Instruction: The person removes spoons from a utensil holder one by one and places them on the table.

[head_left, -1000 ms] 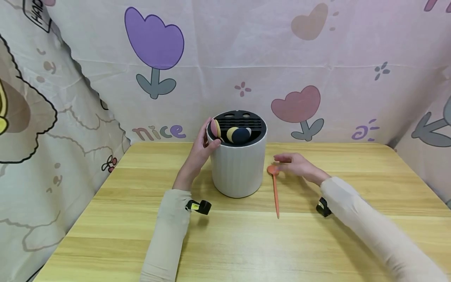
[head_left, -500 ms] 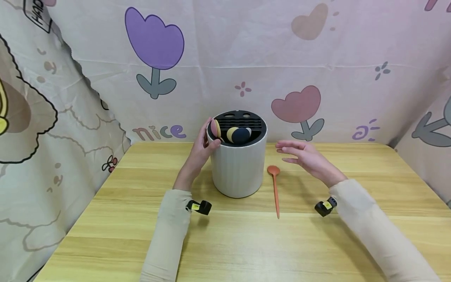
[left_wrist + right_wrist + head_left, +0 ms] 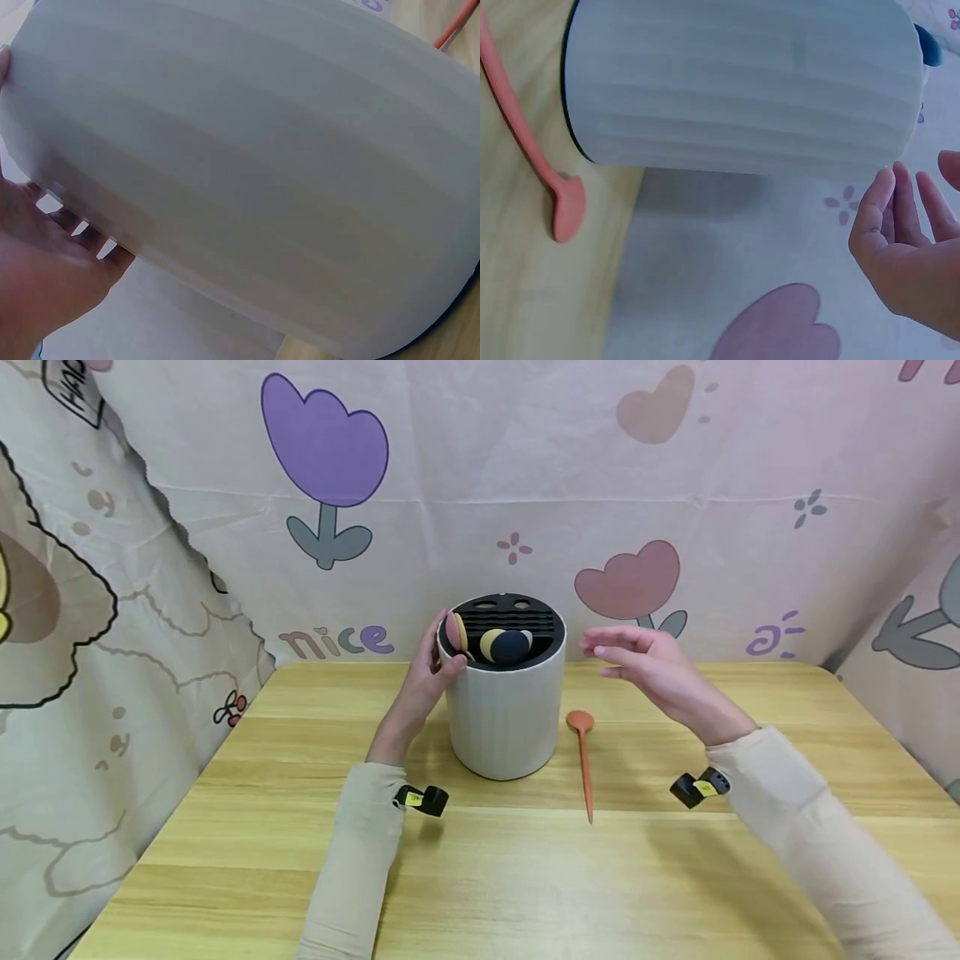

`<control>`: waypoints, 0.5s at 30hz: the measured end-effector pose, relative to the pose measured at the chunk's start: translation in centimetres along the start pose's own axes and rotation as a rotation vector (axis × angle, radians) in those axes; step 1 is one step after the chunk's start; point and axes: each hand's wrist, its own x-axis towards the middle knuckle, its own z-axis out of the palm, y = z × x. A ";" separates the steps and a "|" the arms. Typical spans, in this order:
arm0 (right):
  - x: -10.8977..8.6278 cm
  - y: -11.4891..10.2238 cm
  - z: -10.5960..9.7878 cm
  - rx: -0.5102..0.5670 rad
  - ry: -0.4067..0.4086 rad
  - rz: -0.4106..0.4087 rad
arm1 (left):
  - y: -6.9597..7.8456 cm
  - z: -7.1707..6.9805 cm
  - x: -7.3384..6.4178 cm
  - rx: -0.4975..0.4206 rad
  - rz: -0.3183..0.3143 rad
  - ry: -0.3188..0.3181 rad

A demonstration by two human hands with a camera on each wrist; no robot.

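A white ribbed utensil holder (image 3: 506,727) with a black slotted top (image 3: 504,622) stands upright on the table. My left hand (image 3: 418,689) grips its upper left side, thumb at the front of the rim and fingers round behind. Out of the holder's front opening show a pink-and-yellow head (image 3: 455,633) and a dark blue head (image 3: 512,647) beside a yellow one; their lower parts are hidden. To the right lies an orange long-handled spoon (image 3: 585,760), bowl toward the back. Above it, right of the holder, my right hand (image 3: 656,672) hangs in the air, fingers extended and holding nothing.
The wooden table (image 3: 495,885) reaches back to a hanging cloth (image 3: 465,460) printed with flowers and hearts. More printed cloth (image 3: 135,693) hangs along the left side. Each wrist carries a small black camera, the right one (image 3: 697,787) hanging below its sleeve.
My right hand has lifted away from the orange spoon's bowl and risen beside the holder. My left hand, the holder and the spoon stay where they were.
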 end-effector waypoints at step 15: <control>2.0 -3.5 2.4 -0.211 -0.005 -0.023 | -0.1 0.0 0.1 -0.016 -0.007 0.004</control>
